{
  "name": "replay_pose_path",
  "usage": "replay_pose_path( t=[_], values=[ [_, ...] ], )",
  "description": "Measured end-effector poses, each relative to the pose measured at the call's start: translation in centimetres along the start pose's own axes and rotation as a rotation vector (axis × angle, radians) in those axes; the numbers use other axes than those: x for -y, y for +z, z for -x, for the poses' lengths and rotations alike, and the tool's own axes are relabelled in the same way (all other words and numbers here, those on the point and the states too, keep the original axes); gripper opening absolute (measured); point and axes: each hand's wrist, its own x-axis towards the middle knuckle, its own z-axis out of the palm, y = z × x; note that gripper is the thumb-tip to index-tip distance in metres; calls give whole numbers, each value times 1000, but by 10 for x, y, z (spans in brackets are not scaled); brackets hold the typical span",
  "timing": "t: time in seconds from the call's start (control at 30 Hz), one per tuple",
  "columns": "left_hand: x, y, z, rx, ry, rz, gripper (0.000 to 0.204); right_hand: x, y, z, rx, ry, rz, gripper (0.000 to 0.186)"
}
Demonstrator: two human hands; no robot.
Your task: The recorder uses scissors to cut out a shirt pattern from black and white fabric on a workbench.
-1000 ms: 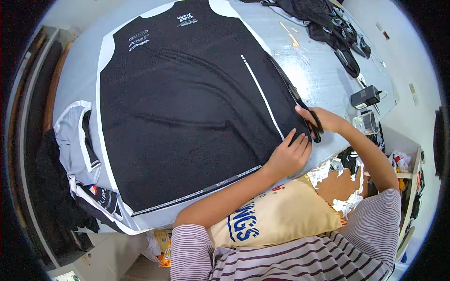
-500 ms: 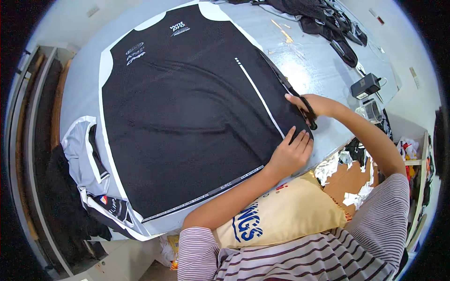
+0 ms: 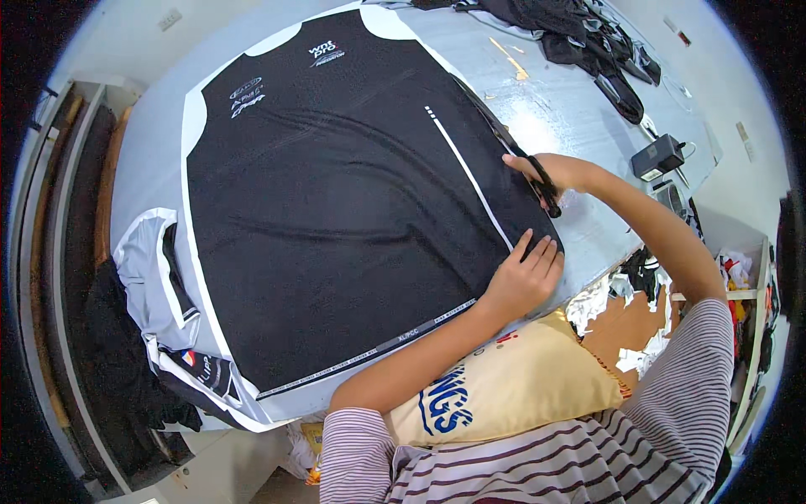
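A large black jersey panel (image 3: 327, 227) with white margins lies on the light grey table, faintly creased across its middle. My right hand (image 3: 550, 176) grips a pair of black scissors (image 3: 544, 186) by the handles, and the long blades run up along the panel's right edge. At the lower right corner of the panel, my left hand (image 3: 527, 273) lies with its fingers spread flat, pressing on the cloth. White cloth shows beyond the blades, along the upper right edge.
Dark cut cloth (image 3: 579, 42) is heaped at the far right. A black power adapter (image 3: 657, 157) stands near the right edge. Grey and white garment pieces (image 3: 155, 277) lie at the left. A cream cushion (image 3: 520, 378) rests before me, beside a box of scraps (image 3: 617, 323).
My right hand and the scissors have slid up and slightly left along the panel's right edge. My left hand stays almost where it was.
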Motion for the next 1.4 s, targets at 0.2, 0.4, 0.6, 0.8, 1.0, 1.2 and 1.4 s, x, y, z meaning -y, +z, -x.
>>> replay_pose_path(
  t=[0.2, 0.4, 0.6, 0.8, 1.0, 1.2, 1.4],
  values=[
    [1, 3, 1, -25, 4, -20, 27, 2, -7, -10, -31, -21, 188, 81],
    [0, 5, 2, -23, 3, 14, 29, 15, -11, -14, -17, 30, 40, 75],
    [1, 0, 1, 27, -11, -14, 28, 17, -13, -25, -78, -119, 171, 74],
    [1, 0, 1, 37, -5, 11, 28, 27, -20, -30, -56, 20, 15, 72],
    [1, 2, 1, 30, -14, 10, 28, 33, -26, -37, 9, -96, 119, 71],
    [1, 4, 2, 14, -4, 51, 31, 37, -32, -51, -96, -11, 20, 78],
    [2, 1, 2, 57, -5, 22, 30, 41, -38, -63, -39, -17, 167, 75]
  ],
)
